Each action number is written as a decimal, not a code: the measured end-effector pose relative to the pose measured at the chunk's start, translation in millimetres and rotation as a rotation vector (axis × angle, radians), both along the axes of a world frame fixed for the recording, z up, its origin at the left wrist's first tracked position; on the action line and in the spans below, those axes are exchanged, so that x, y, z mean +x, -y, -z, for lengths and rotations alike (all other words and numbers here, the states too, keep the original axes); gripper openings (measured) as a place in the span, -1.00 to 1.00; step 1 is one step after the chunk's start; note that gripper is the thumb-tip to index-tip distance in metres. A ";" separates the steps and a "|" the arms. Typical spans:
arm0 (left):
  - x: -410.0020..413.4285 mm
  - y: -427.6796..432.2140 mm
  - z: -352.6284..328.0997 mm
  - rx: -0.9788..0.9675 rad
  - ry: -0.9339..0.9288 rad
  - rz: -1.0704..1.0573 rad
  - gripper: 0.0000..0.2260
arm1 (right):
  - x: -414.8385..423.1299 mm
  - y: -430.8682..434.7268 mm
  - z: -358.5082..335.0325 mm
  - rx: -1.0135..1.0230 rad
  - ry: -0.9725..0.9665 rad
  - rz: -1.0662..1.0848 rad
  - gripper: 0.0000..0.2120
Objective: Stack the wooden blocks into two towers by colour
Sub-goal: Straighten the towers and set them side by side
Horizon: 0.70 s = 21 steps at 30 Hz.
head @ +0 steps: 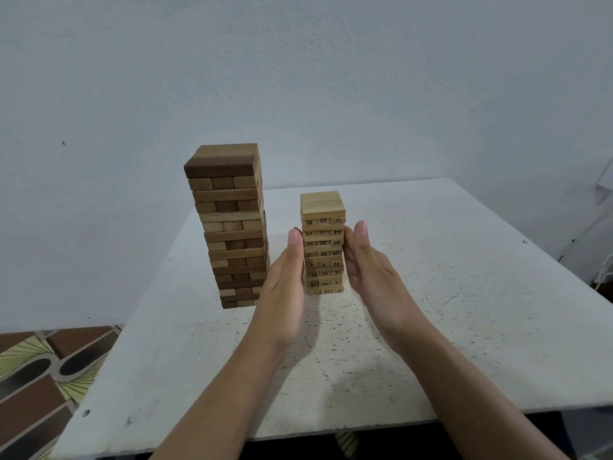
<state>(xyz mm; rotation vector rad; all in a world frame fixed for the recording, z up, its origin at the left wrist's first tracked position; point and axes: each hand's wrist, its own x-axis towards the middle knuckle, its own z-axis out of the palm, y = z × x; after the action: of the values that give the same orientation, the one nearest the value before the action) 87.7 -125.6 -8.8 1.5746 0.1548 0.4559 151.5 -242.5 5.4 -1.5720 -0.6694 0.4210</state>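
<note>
Pale numbered tower (323,247): stood upright mid-counter (464,293), right of dark tower (232,227). Flanked equally by left hand (285,287) and right hand (368,270); fingers (361,232) held straight, nothing gripped, laid along opposite sides.

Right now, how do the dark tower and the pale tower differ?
The dark tower is taller and wider than the pale tower. The pale tower's block ends carry printed numbers; the dark tower's are plain. The left hand and right hand flank the pale tower with straight fingers; the dark tower stands alone. Both stand on the white table in crossed layers.
</note>
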 end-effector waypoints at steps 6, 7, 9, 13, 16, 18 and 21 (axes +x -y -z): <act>-3.3 1.0 -0.5 -0.003 -0.024 0.008 -0.61 | 1.2 0.8 4.3 -0.028 -0.016 -0.003 -0.50; -3.4 1.3 -0.4 -0.005 -0.028 0.014 -0.61 | 2.1 -0.2 7.0 -0.024 -0.025 -0.003 -0.49; -3.5 2.2 -1.3 -0.008 -0.035 0.022 -0.59 | 3.5 -1.6 11.3 -0.012 -0.037 -0.001 -0.45; -3.3 2.4 -1.9 -0.015 -0.025 0.032 -0.58 | 5.3 -2.9 15.0 0.003 -0.035 -0.005 -0.43; -3.1 3.1 -2.3 -0.006 -0.018 0.039 -0.58 | 5.7 -3.5 15.7 0.011 -0.039 0.004 -0.43; -2.8 2.8 -1.6 -0.003 -0.016 0.036 -0.58 | 5.8 -3.7 16.4 0.020 -0.041 0.004 -0.44; -1.9 1.9 0.2 -0.022 -0.017 0.032 -0.58 | 5.9 -3.4 16.3 0.021 -0.042 -0.003 -0.44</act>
<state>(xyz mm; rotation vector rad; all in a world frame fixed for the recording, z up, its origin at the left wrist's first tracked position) 85.8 -127.5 -9.0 1.5577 0.1466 0.4144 157.4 -239.1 -10.9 -1.5390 -0.6416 0.4466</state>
